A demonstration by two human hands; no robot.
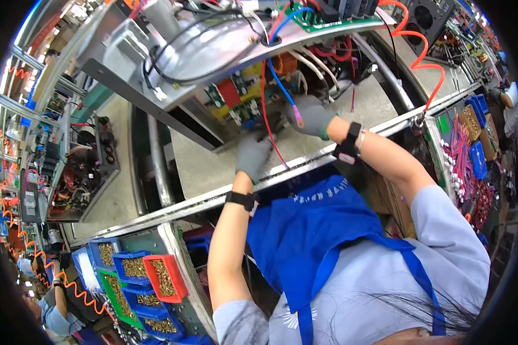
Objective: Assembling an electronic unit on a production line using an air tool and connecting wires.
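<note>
An open metal chassis (213,69) stands over the bench, with circuit boards and wiring inside. My left hand (253,153), in a grey glove, is closed at its lower front edge; a dark part by its fingertips is too unclear to name. My right hand (312,118), gloved too, is curled close beside it, its fingertips partly hidden. In front of the right hand hangs a blue wire (281,86) ending in a ring terminal (298,118). A loose red wire (266,109) runs down between my hands.
Bins of brass-coloured fasteners, including a red bin (166,279), stand at lower left. An orange coiled hose (426,57) hangs at upper right. Wire bundles (460,155) lie at far right. Another chassis (86,167) sits on the left. A co-worker (57,305) is at lower left.
</note>
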